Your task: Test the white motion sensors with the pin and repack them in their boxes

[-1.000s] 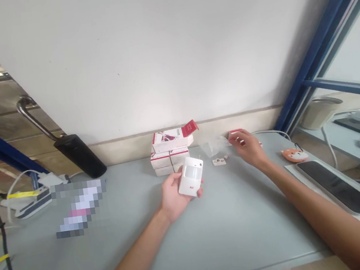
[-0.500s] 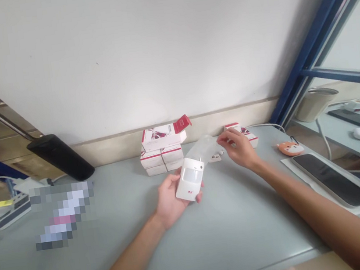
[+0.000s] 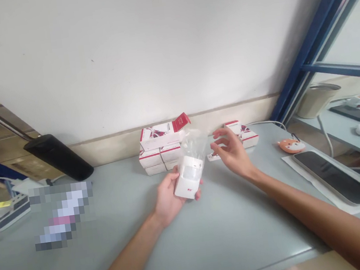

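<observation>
My left hand (image 3: pixel 168 198) is wrapped round a white motion detector (image 3: pixel 188 181) with a pale window across its upper half and a small red mark low down. Over the detector's upper part hangs a clear plastic bag (image 3: pixel 196 144), which rises loosely beyond it. To the right of the bag, my right hand (image 3: pixel 232 152) is open, its thumb and curved fingers apart and holding nothing. A small white piece (image 3: pixel 214 157) lies on the table by that hand's fingertips, partly hidden by the bag.
White-and-red boxes (image 3: pixel 161 155) are stacked against the wall, the top one with its flap up. More boxes (image 3: pixel 250 138) stand behind my right hand. On the right are an orange animal-face case (image 3: pixel 290 145) and a phone (image 3: pixel 336 176). A black cylinder (image 3: pixel 58 157) and power strip (image 3: pixel 9 210) are left.
My right hand has gone from pinched fingers to spread ones, drawing slightly left and down. The bag now stands up over the detector's top instead of stretching toward the right.
</observation>
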Action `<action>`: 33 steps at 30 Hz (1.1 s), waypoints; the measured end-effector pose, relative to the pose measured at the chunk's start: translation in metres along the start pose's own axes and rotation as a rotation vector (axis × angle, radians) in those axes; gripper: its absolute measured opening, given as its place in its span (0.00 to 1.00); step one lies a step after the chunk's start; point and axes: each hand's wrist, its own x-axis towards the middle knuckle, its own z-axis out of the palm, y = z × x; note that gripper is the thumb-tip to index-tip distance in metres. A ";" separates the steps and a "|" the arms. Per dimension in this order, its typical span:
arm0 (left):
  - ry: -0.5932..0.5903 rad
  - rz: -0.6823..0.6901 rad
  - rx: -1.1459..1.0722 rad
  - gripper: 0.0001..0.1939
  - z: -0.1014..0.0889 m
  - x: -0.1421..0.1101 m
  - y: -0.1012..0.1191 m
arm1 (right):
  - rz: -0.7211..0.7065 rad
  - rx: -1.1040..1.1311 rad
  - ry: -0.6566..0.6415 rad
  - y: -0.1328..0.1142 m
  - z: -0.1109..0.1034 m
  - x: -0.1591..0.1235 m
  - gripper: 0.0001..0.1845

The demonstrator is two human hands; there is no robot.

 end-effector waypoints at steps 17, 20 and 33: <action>0.209 0.404 0.436 0.26 -0.008 0.006 -0.005 | -0.023 -0.264 -0.417 -0.013 0.009 -0.016 0.24; 0.191 0.429 0.520 0.28 -0.005 0.002 -0.003 | -0.095 -0.343 -0.463 -0.012 0.008 -0.019 0.22; 0.288 0.389 0.746 0.21 -0.021 0.015 -0.009 | -0.059 -0.392 -0.643 0.000 0.010 -0.018 0.18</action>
